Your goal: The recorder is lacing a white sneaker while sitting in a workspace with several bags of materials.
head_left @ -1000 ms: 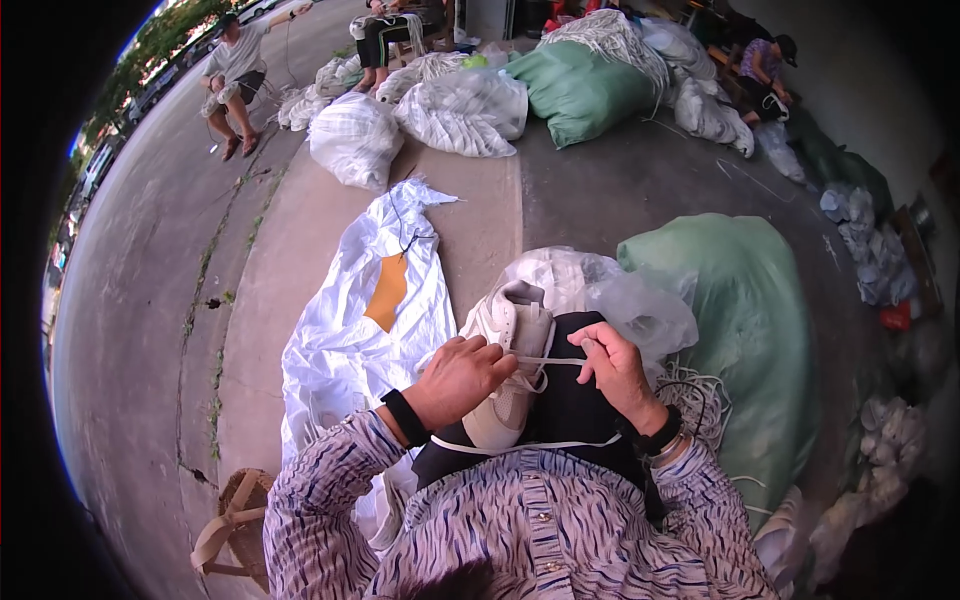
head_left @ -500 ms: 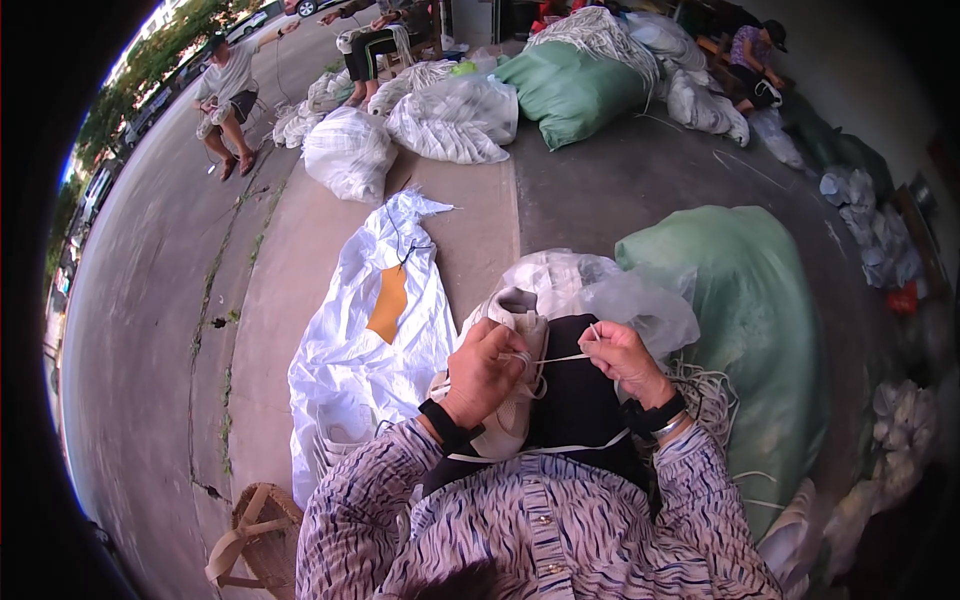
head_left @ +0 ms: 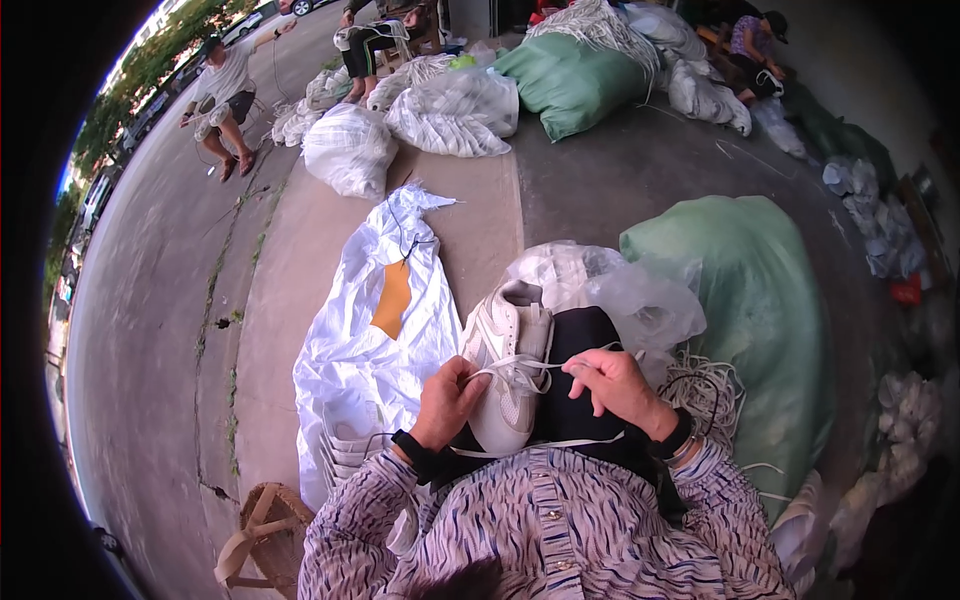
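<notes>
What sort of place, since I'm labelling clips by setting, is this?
Probably an open-air work yard: bulging sacks lie on the pavement, several people sit about, one with a shoe in the lap, and cars show beyond.

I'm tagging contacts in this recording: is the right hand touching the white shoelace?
Touching. The head view shows the right hand pinching the white shoelace, whose strand runs from the shoe straight into its grip.

A far green sack (head_left: 575,88) (white cords (head_left: 592,25) heaped on top) lies right of a seated person (head_left: 228,82) in white.
</notes>
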A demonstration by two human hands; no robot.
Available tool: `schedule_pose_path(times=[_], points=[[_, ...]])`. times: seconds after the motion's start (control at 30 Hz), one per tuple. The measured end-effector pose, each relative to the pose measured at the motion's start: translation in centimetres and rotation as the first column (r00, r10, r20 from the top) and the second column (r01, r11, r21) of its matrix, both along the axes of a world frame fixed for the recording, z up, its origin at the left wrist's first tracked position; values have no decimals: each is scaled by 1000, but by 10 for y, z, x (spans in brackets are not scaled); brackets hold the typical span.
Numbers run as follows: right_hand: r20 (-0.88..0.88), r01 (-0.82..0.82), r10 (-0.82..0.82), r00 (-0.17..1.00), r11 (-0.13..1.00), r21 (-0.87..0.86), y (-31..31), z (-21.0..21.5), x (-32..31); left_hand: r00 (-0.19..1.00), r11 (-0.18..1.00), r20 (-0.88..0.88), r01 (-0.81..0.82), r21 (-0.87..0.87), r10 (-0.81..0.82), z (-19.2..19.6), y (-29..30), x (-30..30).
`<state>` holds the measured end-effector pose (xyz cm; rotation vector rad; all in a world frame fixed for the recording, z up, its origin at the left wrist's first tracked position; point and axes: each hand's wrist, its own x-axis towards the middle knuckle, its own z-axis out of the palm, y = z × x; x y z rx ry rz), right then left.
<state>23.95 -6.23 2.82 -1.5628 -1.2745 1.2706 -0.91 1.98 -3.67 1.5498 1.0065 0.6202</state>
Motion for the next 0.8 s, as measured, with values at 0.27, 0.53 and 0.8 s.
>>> schedule_pose_path(times=[0.27,0.53,0.8], points=[[531,-273,-31,847,832,484,13,-37,-40,961,997,269,-74,15,67,20,15,3],[-70,-117,107,992,981,-155,17,-20,-21,851,889,430,-85,-451,299,44,40,9],[534,-122,-140,834,897,424,24,-22,-24,795,838,430,-170,-519,428,35,47,12]])
